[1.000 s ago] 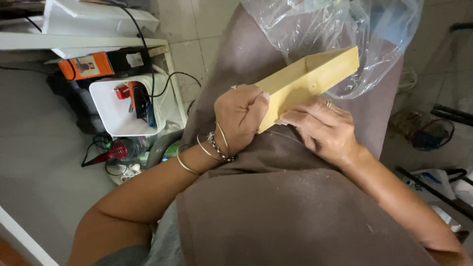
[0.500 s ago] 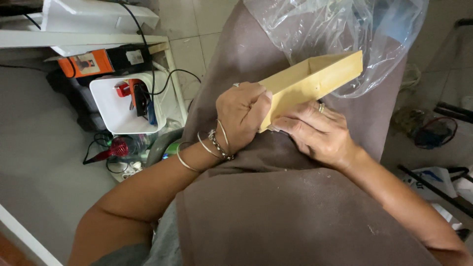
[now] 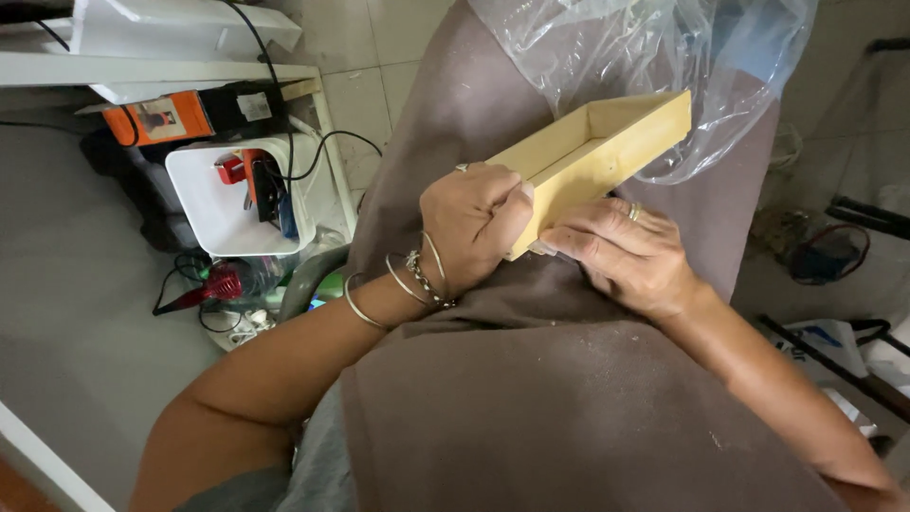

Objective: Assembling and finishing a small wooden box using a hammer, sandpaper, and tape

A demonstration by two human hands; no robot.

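A long, shallow box of pale yellow wood [image 3: 597,152] is held over the lap, resting on the brown cloth [image 3: 569,379] that covers the knees, so that it is steadied from below while both hands work at its near end. The left hand [image 3: 469,223] is closed in a fist around the near end wall of the box, the wrist ringed with silver bangles [image 3: 403,284]. The right hand [image 3: 621,256] is laid flat against the outer side wall, fingers pressed along the lower edge, a ring on one finger; whether something small is pinched under the fingertips cannot be told. The box is tilted, its far end raised toward the clear plastic bag [image 3: 654,57] that lies at the far edge of the lap. The box is open at the top and nothing is seen inside it.

On the floor at the left, beside a white shelf [image 3: 161,71], a white tub [image 3: 213,218] is stood; red and dark tools are kept in it. An orange carton [image 3: 156,116] is lodged under the shelf edge.
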